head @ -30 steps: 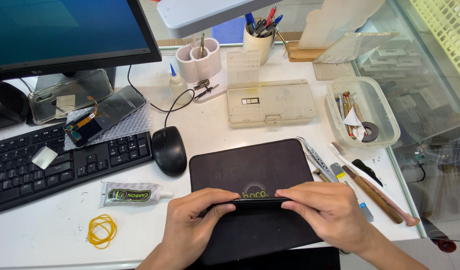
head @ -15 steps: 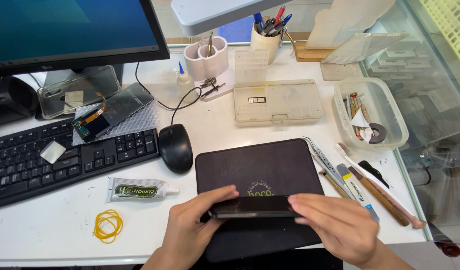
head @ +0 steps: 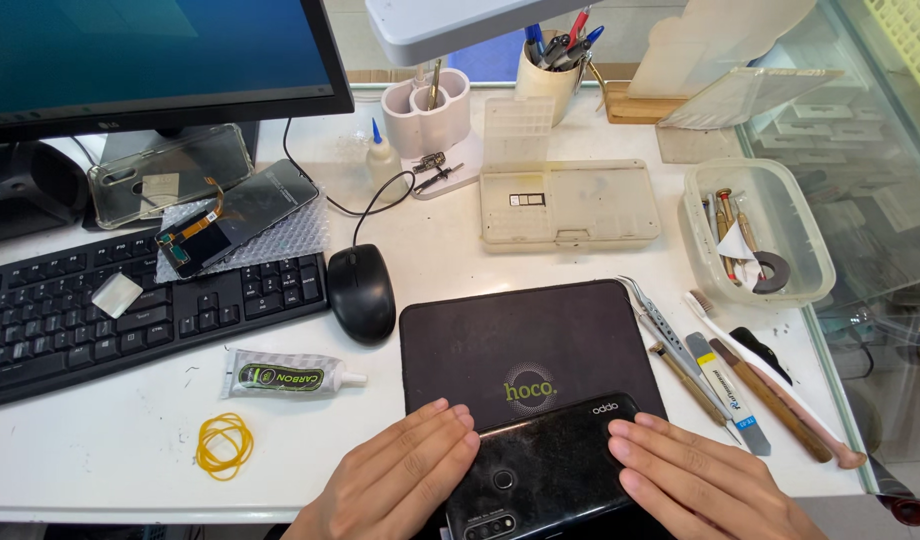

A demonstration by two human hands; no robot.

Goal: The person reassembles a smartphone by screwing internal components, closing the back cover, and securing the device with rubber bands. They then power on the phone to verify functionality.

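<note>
Head view looks straight down on my 2 hands and the black phone (head: 545,470) between them. It lies back-up on the lower edge of the black mat (head: 525,345), with the camera end toward me and the far end pointing up and to the right, so its long axis runs slantwise away from my body. My left hand (head: 400,485) is flat, fingers together and nearly straight, the fingertips pressing on the phone's left long edge. My right hand (head: 695,480) mirrors it, flat and open, fingertips touching the right long edge near the far corner. Neither hand is curled around anything; both only rest against the phone, one on each side, about equally near. I judge that any lift or turn hinges on those 2 long edges, since the fingers already bracket them.

Beyond my right fingertips lie tweezers (head: 660,325), a metal spatula (head: 730,392) and a wooden-handled tool (head: 770,400), all slanting like the phone. Left of my left hand sit a glue tube (head: 285,376) and a yellow rubber band (head: 225,443). Farther off ahead are the mouse (head: 361,292), the keyboard (head: 130,310), a loose screen part on bubble wrap (head: 235,220) and a closed parts box (head: 568,203).
</note>
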